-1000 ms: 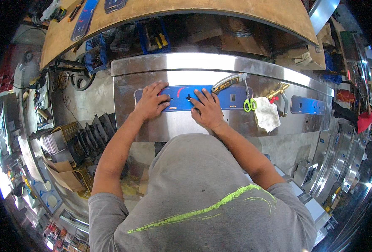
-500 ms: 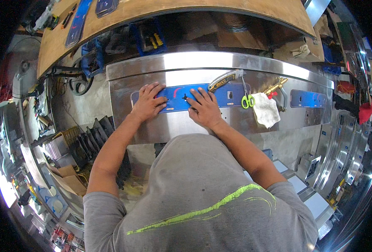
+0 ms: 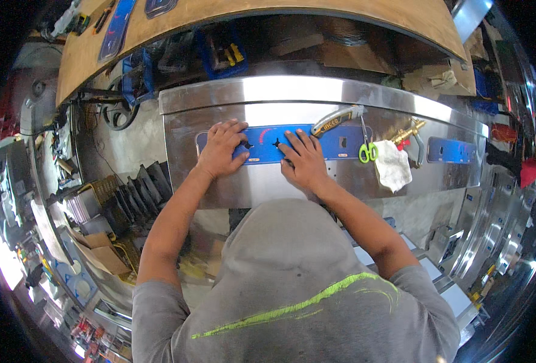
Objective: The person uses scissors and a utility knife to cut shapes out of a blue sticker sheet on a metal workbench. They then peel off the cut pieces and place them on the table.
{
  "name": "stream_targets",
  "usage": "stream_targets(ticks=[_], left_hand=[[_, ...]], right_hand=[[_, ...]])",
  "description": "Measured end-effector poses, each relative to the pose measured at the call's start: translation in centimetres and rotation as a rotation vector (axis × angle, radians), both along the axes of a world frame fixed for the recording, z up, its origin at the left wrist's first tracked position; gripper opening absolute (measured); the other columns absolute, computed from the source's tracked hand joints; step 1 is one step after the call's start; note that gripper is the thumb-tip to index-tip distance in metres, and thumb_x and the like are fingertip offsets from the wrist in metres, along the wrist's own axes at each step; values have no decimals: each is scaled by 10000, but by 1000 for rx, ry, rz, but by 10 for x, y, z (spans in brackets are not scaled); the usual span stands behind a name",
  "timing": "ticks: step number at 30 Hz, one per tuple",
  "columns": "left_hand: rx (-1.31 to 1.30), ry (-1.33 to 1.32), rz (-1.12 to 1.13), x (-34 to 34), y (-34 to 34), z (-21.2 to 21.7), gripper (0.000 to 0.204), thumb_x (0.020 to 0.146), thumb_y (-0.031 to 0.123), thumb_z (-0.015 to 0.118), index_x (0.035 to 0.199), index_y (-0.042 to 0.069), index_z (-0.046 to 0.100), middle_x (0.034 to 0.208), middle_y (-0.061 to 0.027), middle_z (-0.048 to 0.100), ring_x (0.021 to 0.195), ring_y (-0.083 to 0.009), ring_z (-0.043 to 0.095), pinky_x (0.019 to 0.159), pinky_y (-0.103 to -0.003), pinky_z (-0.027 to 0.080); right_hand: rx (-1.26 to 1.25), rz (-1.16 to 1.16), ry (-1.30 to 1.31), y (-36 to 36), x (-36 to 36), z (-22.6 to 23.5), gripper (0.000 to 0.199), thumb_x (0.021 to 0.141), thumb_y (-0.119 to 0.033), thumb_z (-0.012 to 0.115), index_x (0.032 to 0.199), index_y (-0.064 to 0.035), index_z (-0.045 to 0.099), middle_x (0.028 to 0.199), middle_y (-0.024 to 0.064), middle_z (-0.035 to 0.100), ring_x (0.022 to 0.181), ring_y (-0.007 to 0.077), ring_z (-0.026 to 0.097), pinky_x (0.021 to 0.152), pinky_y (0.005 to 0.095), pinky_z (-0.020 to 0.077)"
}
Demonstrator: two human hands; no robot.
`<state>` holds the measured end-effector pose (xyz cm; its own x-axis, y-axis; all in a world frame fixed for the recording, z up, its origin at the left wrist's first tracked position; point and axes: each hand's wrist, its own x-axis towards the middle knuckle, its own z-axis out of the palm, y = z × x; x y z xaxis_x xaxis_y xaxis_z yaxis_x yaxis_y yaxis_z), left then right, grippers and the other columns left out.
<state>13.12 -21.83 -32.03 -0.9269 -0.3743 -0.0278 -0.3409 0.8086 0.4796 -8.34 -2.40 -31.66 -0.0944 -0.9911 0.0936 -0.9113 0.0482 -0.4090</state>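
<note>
A long blue panel strip (image 3: 265, 152) with rounded ends lies along a stainless steel piece (image 3: 262, 184). My left hand (image 3: 222, 150) rests on its left part, fingers apart, beside a dark star-shaped cutout (image 3: 248, 145). Over the strip's middle my right hand (image 3: 305, 160) lies with fingers spread, its fingertips close to another such cutout (image 3: 276, 144). Neither hand holds anything. Just beyond the right fingers a utility knife (image 3: 337, 120) lies partly over the strip's upper edge. Green-handled scissors (image 3: 368, 152) lie across its right end.
A white cloth (image 3: 393, 169) and a brass fitting with a handle (image 3: 411, 129) lie right of the scissors. Farther right is a shorter blue panel (image 3: 452, 150). A wooden bench (image 3: 268, 7) spans the far side, with blue bins (image 3: 220, 51) beneath it.
The view has shifted slightly, so the scene sits a little farther right. My left fingers have moved a bit, and the cutout beside them shows more. My right hand stays on the strip.
</note>
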Motion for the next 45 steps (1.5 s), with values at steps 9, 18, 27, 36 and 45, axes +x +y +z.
stream_targets(ticks=[9,18,27,36,45], left_hand=[[32,12,56,1,6,-7,398,825,389,738,1159,188,662,1466,-29,542,1412,-269,435,1188,-513,266],[100,22,233,3,18,-12,433,767,344,785,1172,231,681,1410,17,600,1396,-244,475,1189,-536,249],[3,11,307,16,14,-6,334,800,342,792,1116,270,713,1394,-65,613,1377,-324,476,1187,-563,238],[88,-265,684,33,0,20,817,645,442,926,1308,98,594,1454,-181,435,1382,-415,385,1127,-543,358],[100,-318,538,27,-3,29,698,574,347,965,1145,119,634,1260,-140,517,1174,-342,508,924,-457,471]], right_hand=[[42,89,-94,-47,15,-17,291,838,-362,749,1099,-234,750,1448,101,558,1376,344,451,1124,550,324],[129,-6,-83,-53,24,-16,290,750,-419,826,944,-218,746,1348,73,579,1317,356,447,1080,530,324],[110,-11,-107,-48,23,-23,390,786,-476,807,1092,-249,727,1367,39,580,1365,333,403,1071,536,307],[99,-29,-69,-45,24,-25,502,838,-522,752,1224,-204,713,1403,25,578,1373,307,416,1113,532,281],[91,-48,-103,-47,26,-25,505,853,-518,735,1239,-193,715,1382,13,602,1349,295,436,1125,522,268]])
